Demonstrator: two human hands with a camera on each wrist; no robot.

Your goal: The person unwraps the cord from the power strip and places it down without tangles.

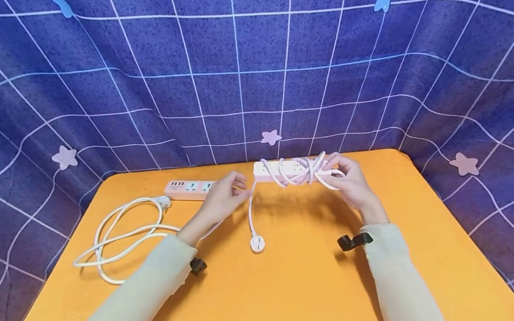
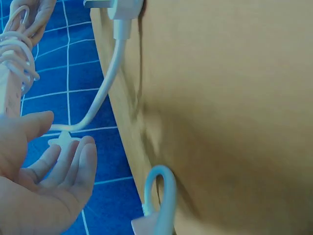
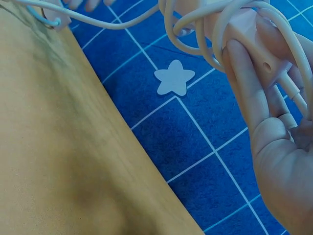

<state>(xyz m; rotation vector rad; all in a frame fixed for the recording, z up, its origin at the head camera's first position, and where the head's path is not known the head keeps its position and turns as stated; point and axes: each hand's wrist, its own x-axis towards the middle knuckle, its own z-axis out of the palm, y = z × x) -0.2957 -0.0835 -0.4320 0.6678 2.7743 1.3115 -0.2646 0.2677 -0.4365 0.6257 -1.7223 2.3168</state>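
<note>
My right hand [image 1: 351,182] grips the right end of a white power strip [image 1: 263,172], holding it raised over the table. The strip's cord [image 3: 199,36] is wound in several loose loops around its body. From the strip's left end, a free length of cord hangs down to a round plug [image 1: 257,244]. My left hand [image 2: 54,181] is beside that end, its fingers parted and loosely bent, with the hanging cord passing close by the thumb. Behind the left hand, a second, pinkish power strip [image 1: 179,188] lies on the table, its right part hidden by the hand.
The second strip's white cord [image 1: 129,236] lies in loose loops on the left of the orange table [image 1: 286,299], its plug [image 1: 163,202] against the strip. A blue curtain [image 1: 215,93] with grid lines and stars hangs behind the table's back edge. Black bands [image 1: 355,241] circle both wrists.
</note>
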